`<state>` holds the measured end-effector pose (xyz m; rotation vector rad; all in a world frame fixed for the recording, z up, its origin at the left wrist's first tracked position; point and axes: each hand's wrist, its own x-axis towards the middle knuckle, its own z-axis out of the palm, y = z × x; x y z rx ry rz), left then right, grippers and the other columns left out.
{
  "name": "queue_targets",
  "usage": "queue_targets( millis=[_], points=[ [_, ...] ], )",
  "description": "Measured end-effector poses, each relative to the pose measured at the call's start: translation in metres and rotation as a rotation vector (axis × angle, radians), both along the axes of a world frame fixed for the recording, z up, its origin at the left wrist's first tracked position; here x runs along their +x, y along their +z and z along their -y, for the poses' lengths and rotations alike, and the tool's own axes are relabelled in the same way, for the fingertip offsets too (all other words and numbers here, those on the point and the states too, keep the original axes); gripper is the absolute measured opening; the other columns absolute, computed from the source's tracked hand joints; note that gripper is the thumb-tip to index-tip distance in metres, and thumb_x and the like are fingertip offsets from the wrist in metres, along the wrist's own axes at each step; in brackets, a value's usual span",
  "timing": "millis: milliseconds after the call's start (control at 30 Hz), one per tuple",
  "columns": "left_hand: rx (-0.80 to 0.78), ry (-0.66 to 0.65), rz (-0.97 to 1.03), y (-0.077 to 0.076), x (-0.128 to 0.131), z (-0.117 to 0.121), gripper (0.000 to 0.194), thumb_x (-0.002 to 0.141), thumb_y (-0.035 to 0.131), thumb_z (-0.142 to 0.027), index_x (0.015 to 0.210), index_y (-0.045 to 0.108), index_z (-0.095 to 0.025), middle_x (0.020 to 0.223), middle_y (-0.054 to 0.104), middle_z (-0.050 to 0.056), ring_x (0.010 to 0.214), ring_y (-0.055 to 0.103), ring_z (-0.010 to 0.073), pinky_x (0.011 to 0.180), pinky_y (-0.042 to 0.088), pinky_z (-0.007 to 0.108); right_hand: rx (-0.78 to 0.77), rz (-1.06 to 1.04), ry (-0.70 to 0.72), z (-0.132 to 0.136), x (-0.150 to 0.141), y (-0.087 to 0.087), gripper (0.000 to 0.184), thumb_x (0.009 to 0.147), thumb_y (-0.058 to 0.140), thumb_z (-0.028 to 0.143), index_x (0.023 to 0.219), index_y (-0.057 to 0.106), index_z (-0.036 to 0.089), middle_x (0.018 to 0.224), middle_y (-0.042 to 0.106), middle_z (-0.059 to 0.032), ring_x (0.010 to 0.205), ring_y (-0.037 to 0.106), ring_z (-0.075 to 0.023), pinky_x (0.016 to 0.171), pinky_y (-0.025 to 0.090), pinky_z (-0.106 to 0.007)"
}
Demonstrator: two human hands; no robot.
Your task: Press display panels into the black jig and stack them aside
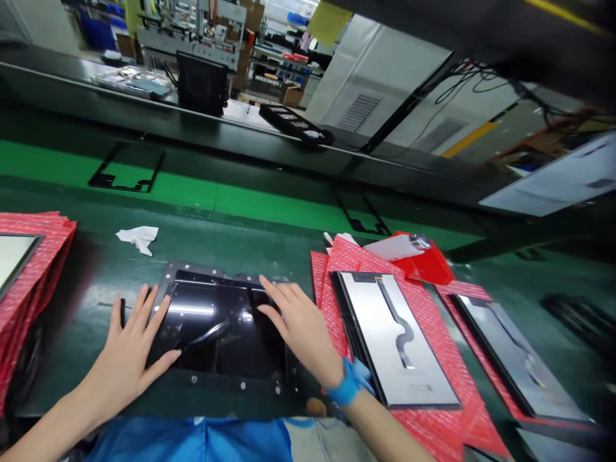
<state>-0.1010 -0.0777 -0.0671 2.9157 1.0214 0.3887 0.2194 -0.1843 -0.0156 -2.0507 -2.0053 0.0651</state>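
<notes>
In front of me on the green table lies a glossy black screen panel [226, 346] in a dark plate with pale dots along its border. My left hand [126, 350] rests over the panel's left edge, fingers spread and the thumb reaching onto the dark surface. At the upper right corner, my right hand [303, 327] touches the panel, with fingers stretched out and the thumb apart from them. A blue band [347, 384] circles the right wrist. No held object shows in either hand.
Right of the panel, silver-backed screens [399, 346] lie on red bubble wrap [440, 333]. A white bottle [392, 247] lies behind them. More red sheets [43, 269] are stacked at left. A crumpled white tissue [139, 237] and a black frame [126, 168] lie farther back, before a raised shelf [192, 135].
</notes>
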Motion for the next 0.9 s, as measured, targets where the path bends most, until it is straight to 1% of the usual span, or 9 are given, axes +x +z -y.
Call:
queue_targets(
  millis=[133,333,467,533,600,700,767,833,900],
  points=[
    [0.074,0.034,-0.015,0.000,0.000,0.004,0.090,0.091,0.047,-0.062,0.158,0.013,-0.013,0.160,0.024,0.022,0.150,0.015,0.0421,0.115,0.005,0.072,-0.007,-0.142,0.255,-0.047,-0.007,-0.003,0.050,0.099,0.047,0.016,0.148,0.040,0.024,0.131,0.060,-0.0092,0.126,0.049,-0.0249,0.101,0.043,-0.046],
    [-0.037,0.068,0.062,-0.002,0.000,0.004,0.085,0.092,0.053,-0.055,0.157,0.018,-0.015,0.162,0.019,0.021,0.150,0.010,0.0415,0.115,0.005,0.071,-0.131,-0.587,0.222,-0.071,0.002,-0.010,0.049,0.085,0.063,0.013,0.132,0.053,0.025,0.111,0.062,-0.0064,0.109,0.054,-0.0233,0.099,0.044,-0.044],
    [-0.323,0.045,0.360,-0.004,-0.003,0.011,0.063,0.094,0.056,-0.040,0.150,0.033,-0.025,0.163,0.022,0.013,0.152,0.006,0.0373,0.118,0.011,0.066,-0.305,-0.855,0.236,-0.091,0.010,0.015,0.042,0.079,0.069,0.021,0.119,0.057,0.020,0.088,0.058,0.0000,0.076,0.056,-0.0153,0.074,0.050,-0.031],
    [-0.588,0.073,0.600,0.000,0.007,0.013,0.050,0.095,0.056,-0.037,0.142,0.042,-0.030,0.157,0.037,0.010,0.149,0.026,0.0331,0.118,0.025,0.057,-0.342,-0.941,0.249,-0.102,0.012,0.038,0.039,0.079,0.072,0.029,0.114,0.059,0.019,0.084,0.057,0.0012,0.067,0.053,-0.0124,0.066,0.048,-0.027],
    [-0.851,0.124,0.878,0.012,0.028,0.002,0.040,0.095,0.055,-0.038,0.134,0.047,-0.029,0.146,0.051,0.009,0.136,0.048,0.0279,0.111,0.041,0.045,-0.243,-0.925,0.243,-0.114,0.015,0.065,0.036,0.081,0.072,0.037,0.110,0.061,0.019,0.085,0.059,-0.0007,0.069,0.056,-0.0134,0.067,0.048,-0.028],
    [-0.932,0.193,1.235,0.043,0.072,-0.054,0.036,0.090,0.063,-0.039,0.121,0.055,-0.024,0.126,0.065,0.007,0.121,0.059,0.0252,0.102,0.048,0.037,0.196,-0.696,0.185,-0.130,0.022,0.098,0.029,0.088,0.064,0.042,0.109,0.063,0.021,0.101,0.064,-0.0068,0.090,0.062,-0.0207,0.083,0.051,-0.036],
    [-0.876,0.216,1.269,0.063,0.098,-0.113,0.038,0.089,0.064,-0.038,0.121,0.054,-0.023,0.122,0.065,0.006,0.116,0.062,0.0230,0.099,0.049,0.035,0.481,-0.525,0.122,-0.133,0.028,0.108,0.027,0.092,0.059,0.041,0.111,0.064,0.023,0.114,0.063,-0.0084,0.105,0.059,-0.0239,0.095,0.047,-0.041],
    [-0.827,0.290,1.253,0.078,0.115,-0.178,0.040,0.092,0.061,-0.035,0.128,0.051,-0.020,0.118,0.065,0.008,0.107,0.064,0.0211,0.094,0.052,0.037,0.574,-0.471,0.083,-0.126,0.034,0.105,0.026,0.093,0.058,0.040,0.113,0.064,0.025,0.117,0.062,-0.0079,0.109,0.059,-0.0240,0.098,0.047,-0.042],
    [-0.783,0.384,1.187,0.088,0.123,-0.234,0.041,0.094,0.058,-0.038,0.129,0.052,-0.016,0.118,0.063,0.010,0.101,0.064,0.0212,0.087,0.055,0.041,0.501,-0.524,0.076,-0.108,0.042,0.092,0.026,0.094,0.058,0.041,0.113,0.064,0.026,0.118,0.062,-0.0080,0.109,0.060,-0.0239,0.095,0.051,-0.040]
  ],
)
